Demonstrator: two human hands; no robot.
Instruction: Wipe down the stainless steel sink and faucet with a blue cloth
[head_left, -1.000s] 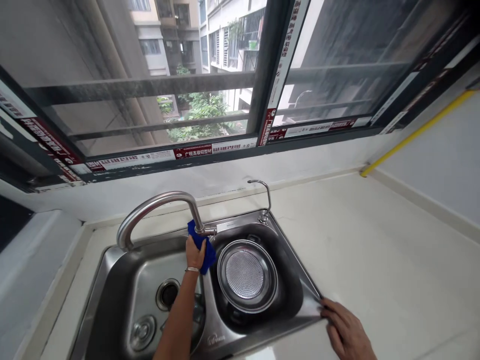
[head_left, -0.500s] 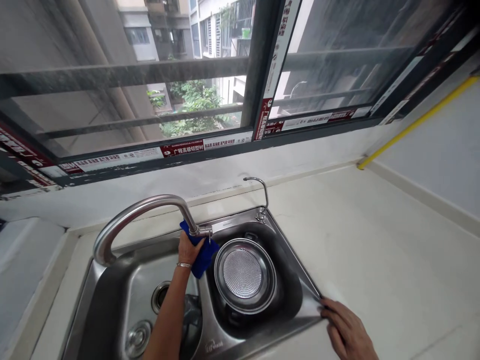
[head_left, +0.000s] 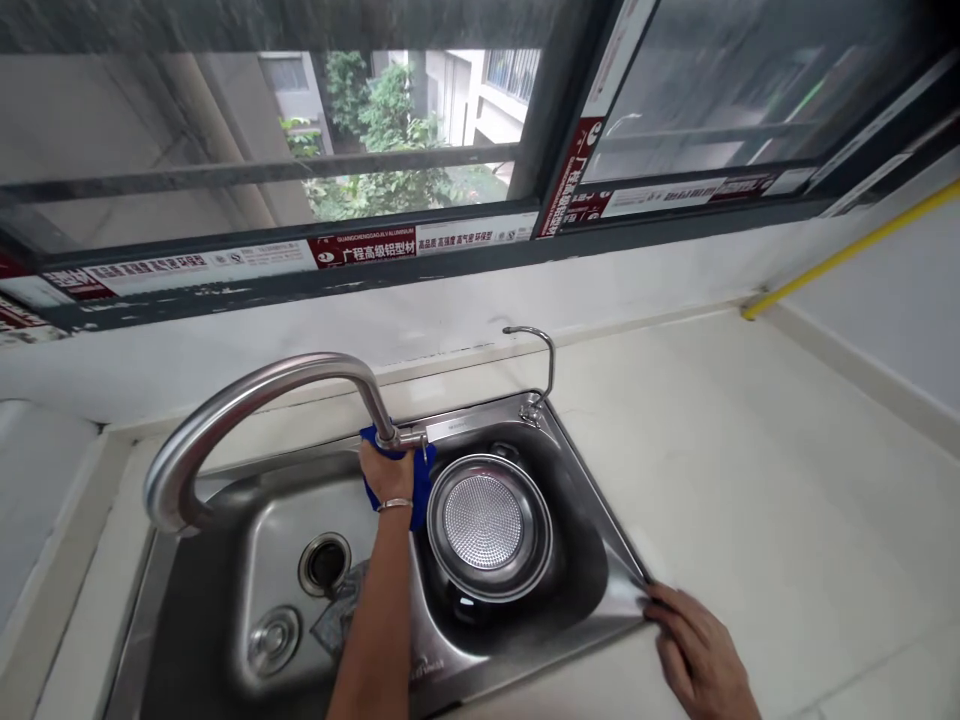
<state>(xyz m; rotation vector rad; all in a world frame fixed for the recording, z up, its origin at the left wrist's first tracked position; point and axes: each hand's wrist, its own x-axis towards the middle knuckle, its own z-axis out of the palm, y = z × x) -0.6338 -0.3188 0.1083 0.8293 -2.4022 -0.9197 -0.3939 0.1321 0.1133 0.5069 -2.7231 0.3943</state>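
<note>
Cloth point(head_left: 420, 487) of blue, bunched in the left hand point(head_left: 388, 474) whose fingers curl around it beneath the faucet spout point(head_left: 262, 395), could slip into the far sink point(head_left: 600, 560) basin, while the right hand point(head_left: 694, 655), fingers together, presses the near-right rim, its wrist cut off

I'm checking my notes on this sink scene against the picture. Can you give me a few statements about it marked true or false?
1. The left hand holds a blue cloth at the base of the tall faucet. True.
2. The right hand grips the small tap. False: it rests on the sink corner.
3. A round steel strainer basket sits in the right basin. True.
4. The cloth is red. False: blue.
</note>
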